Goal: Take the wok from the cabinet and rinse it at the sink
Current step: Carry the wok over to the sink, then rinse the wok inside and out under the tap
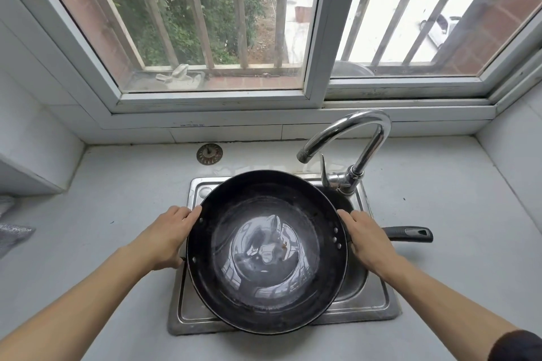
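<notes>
Left hand (168, 236): gripping the left rim of the round black metal wok (267, 252), fingers curling over the edge, thumb underneath and out of sight.

Round black metal wok: sitting level over the rectangular stainless steel sink (356, 299), mouth facing up, covering most of the basin. Its long axis is running left to right, the black straight handle (409, 234) pointing right. A shallow pool of water is lying in the bottom, reflecting the window.

Right hand (368, 239): wrapping the handle where it meets the rim, hiding the joint.

Curved chrome tap (356, 138): standing behind the sink at right, spout arching left; no water is running.

Round metal drain strainer (209, 153): lying on the pale grey desk (102, 199) behind the sink.

White-framed sliding window (315, 38): showing bars, foliage and a white car beyond.
</notes>
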Demonstrator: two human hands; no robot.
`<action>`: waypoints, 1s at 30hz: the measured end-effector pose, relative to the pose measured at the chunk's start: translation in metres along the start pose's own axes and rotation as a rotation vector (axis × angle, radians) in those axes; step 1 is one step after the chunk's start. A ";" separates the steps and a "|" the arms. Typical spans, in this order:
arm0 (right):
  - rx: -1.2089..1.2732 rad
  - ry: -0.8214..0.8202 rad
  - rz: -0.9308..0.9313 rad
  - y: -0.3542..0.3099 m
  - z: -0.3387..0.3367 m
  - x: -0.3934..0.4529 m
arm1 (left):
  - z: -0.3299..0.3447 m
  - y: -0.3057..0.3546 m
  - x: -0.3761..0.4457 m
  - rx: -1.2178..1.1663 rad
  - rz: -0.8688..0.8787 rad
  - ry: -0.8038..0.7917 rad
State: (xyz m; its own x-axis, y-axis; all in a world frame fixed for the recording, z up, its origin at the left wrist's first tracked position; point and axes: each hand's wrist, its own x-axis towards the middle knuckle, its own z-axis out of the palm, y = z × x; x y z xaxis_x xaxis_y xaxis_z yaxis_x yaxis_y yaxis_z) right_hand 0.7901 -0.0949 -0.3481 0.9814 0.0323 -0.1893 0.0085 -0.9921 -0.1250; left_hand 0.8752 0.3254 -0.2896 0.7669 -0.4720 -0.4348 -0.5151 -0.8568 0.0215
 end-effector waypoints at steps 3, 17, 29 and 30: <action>0.019 -0.014 0.000 0.003 0.003 -0.001 | -0.002 0.002 -0.002 0.014 -0.008 -0.002; 0.245 -0.027 0.028 0.006 0.003 -0.006 | -0.016 0.015 -0.012 0.063 -0.030 0.028; 0.354 0.136 0.017 0.000 -0.057 0.015 | -0.047 0.028 -0.016 -0.073 -0.064 0.140; 0.369 0.167 0.018 -0.003 -0.061 0.020 | -0.049 0.031 -0.014 -0.090 -0.064 0.171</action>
State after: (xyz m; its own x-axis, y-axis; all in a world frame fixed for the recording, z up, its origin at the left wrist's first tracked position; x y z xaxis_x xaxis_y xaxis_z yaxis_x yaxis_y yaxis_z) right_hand 0.8212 -0.0989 -0.2920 0.9987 -0.0353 -0.0381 -0.0491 -0.8812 -0.4703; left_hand 0.8673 0.2954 -0.2389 0.8546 -0.4382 -0.2789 -0.4333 -0.8975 0.0824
